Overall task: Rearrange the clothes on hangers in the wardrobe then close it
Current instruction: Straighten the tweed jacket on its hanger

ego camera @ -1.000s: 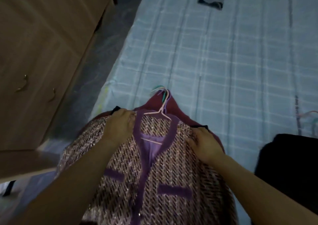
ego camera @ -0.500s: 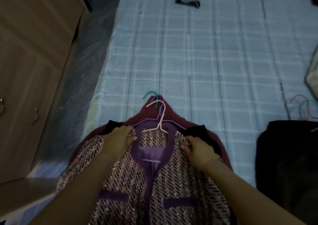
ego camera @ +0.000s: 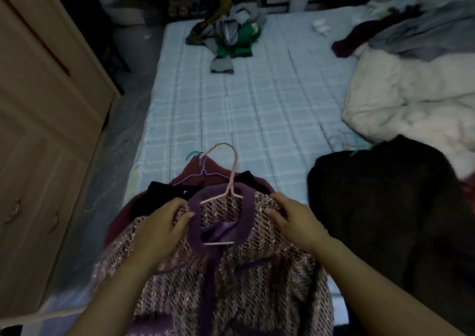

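Observation:
A pink-and-purple tweed jacket with a purple collar hangs on a pink hanger and tops a pile of hung clothes at the bed's near edge. My left hand grips its left shoulder, my right hand grips its right shoulder. Beneath it lie a black garment and a maroon garment on a purple hanger. The beige wardrobe stands at the left, its doors shut in the part I see.
The checked blue bed stretches ahead. A dark garment pile lies to the right with loose hangers beside it. A white duvet fills the far right. A green and grey clothes heap sits at the far end.
The view has tilted up, showing the far end of the bed. Both hands have lifted the jacket's shoulders, and the pink hanger's hook now stands higher above the pile.

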A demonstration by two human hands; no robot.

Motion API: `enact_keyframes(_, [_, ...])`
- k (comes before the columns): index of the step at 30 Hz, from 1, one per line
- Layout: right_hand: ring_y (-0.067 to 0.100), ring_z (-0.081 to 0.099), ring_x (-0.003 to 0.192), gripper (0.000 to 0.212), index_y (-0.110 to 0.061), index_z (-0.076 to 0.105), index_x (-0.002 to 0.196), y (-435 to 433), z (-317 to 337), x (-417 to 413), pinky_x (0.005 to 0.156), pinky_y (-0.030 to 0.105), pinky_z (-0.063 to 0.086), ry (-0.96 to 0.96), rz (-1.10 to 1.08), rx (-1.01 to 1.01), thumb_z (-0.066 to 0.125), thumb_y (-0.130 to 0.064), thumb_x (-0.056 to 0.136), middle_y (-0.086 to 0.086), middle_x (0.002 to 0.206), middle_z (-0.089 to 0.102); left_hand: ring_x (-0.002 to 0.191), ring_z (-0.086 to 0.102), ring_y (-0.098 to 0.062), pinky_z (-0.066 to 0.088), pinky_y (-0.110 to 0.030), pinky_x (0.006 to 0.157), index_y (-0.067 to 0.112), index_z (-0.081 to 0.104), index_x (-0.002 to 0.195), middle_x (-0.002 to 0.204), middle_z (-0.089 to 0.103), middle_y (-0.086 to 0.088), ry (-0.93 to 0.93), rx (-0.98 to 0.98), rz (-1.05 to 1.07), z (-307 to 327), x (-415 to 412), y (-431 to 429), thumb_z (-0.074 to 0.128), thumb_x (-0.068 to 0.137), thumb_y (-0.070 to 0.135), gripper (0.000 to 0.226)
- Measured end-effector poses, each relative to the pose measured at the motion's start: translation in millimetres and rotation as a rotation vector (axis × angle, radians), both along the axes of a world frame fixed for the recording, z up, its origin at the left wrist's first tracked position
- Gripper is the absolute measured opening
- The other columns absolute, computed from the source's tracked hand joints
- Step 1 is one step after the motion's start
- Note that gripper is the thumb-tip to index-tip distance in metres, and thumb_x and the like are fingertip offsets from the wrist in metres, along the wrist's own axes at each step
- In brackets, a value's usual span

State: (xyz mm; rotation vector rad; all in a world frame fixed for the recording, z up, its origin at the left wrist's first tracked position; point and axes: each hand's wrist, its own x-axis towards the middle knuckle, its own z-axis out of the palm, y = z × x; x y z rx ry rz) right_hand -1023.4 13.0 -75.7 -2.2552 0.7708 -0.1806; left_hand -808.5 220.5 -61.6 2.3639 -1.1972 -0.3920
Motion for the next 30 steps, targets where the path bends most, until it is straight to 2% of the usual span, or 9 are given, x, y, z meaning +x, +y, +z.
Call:
enact_keyframes(6, [0.008, 0.058, 0.080, 0.037, -0.039, 0.046, 0.127, 67.5, 76.2, -183.1, 0.068, 0.028, 0.044, -0.125, -0.186, -0.072, 0.055, -0.040, 0.091, -0.007, 0.095, 0.065, 0.071, 0.062, -0.018, 0.042, -0.032, 0.058, 0.030, 0.059, 0.096, 0.086, 0.061, 0.014, -0.133, -0.167, -0.163, 88.4, -151.1, 9.3, 0.060, 0.086, 0.041, 0.015])
enact_keyframes(10, [0.002, 0.054, 0.104, 0.033, -0.034, 0.054, 0.123, 114.9, 96.6, -294.1, 0.084, 0.016, 0.040, -0.207, -0.443, -0.171, 0.055, -0.037, 0.091, -0.014, 0.118, 0.060, 0.078, 0.064, -0.020, 0.038, -0.031, 0.058, 0.031, 0.061, 0.093, 0.086, 0.066, 0.011, -0.137, -0.266, -0.339, 127.8, -248.5, 7.7, 0.058, 0.084, 0.050, 0.021])
enact_keyframes(12, [0.004, 0.057, 0.103, 0.027, -0.034, 0.059, 0.116, 126.5, 108.5, -338.1, 0.088, 0.025, 0.045, -0.268, -0.583, -0.223, 0.054, -0.040, 0.090, -0.013, 0.114, 0.062, 0.078, 0.064, -0.021, 0.040, -0.031, 0.061, 0.030, 0.061, 0.092, 0.085, 0.066, 0.010, -0.116, -0.319, -0.410, 141.9, -289.2, -2.3, 0.050, 0.081, 0.051, 0.026])
enact_keyframes(14, [0.007, 0.060, 0.097, 0.024, -0.033, 0.062, 0.108, 130.6, 122.9, -377.7, 0.084, 0.034, 0.049, -0.334, -0.699, -0.314, 0.051, -0.042, 0.088, -0.011, 0.104, 0.065, 0.076, 0.063, -0.022, 0.037, -0.029, 0.061, 0.028, 0.061, 0.093, 0.082, 0.066, 0.007, -0.101, -0.360, -0.463, 153.8, -328.1, -16.0, 0.052, 0.081, 0.049, 0.026])
enact_keyframes(18, [0.005, 0.060, 0.088, 0.023, -0.027, 0.066, 0.097, 123.4, 144.4, -444.9, 0.080, 0.030, 0.047, -0.385, -0.886, -0.521, 0.050, -0.039, 0.087, -0.015, 0.093, 0.064, 0.065, 0.057, -0.011, 0.040, -0.029, 0.055, 0.032, 0.058, 0.093, 0.076, 0.062, 0.012, -0.048, -0.412, -0.569, 170.5, -396.9, -50.1, 0.046, 0.082, 0.058, 0.031])
enact_keyframes(20, [0.005, 0.057, 0.084, 0.021, -0.027, 0.066, 0.095, 113.5, 147.9, -469.2, 0.080, 0.034, 0.045, -0.355, -0.959, -0.593, 0.050, -0.039, 0.086, -0.019, 0.089, 0.059, 0.066, 0.056, -0.007, 0.045, -0.031, 0.057, 0.033, 0.057, 0.094, 0.078, 0.061, 0.014, -0.006, -0.424, -0.609, 172.6, -423.3, -67.9, 0.046, 0.083, 0.060, 0.032])
enact_keyframes(22, [0.008, 0.055, 0.085, 0.021, -0.032, 0.064, 0.095, 97.5, 149.1, -495.2, 0.081, 0.039, 0.041, -0.306, -1.048, -0.631, 0.048, -0.043, 0.085, -0.021, 0.088, 0.056, 0.070, 0.058, -0.008, 0.046, -0.032, 0.060, 0.032, 0.059, 0.094, 0.081, 0.062, 0.013, 0.029, -0.435, -0.643, 172.5, -451.8, -89.1, 0.051, 0.086, 0.056, 0.026])
enact_keyframes(25, [0.005, 0.049, 0.084, 0.025, -0.033, 0.063, 0.094, 61.8, 151.5, -535.0, 0.081, 0.033, 0.031, -0.275, -1.120, -0.677, 0.045, -0.047, 0.084, -0.021, 0.088, 0.054, 0.071, 0.059, -0.010, 0.047, -0.033, 0.061, 0.030, 0.060, 0.093, 0.081, 0.064, 0.012, 0.071, -0.446, -0.659, 172.6, -493.6, -130.6, 0.055, 0.085, 0.048, 0.021])
enact_keyframes(30, [0.012, 0.055, 0.083, 0.022, -0.031, 0.064, 0.093, -25.7, 164.7, -601.7, 0.082, 0.047, 0.041, -0.259, -1.186, -0.767, 0.049, -0.045, 0.085, -0.012, 0.087, 0.062, 0.079, 0.064, -0.020, 0.045, -0.031, 0.066, 0.028, 0.063, 0.096, 0.087, 0.068, 0.005, 0.113, -0.464, -0.678, 178.9, -562.3, -230.5, 0.060, 0.082, 0.049, 0.025])
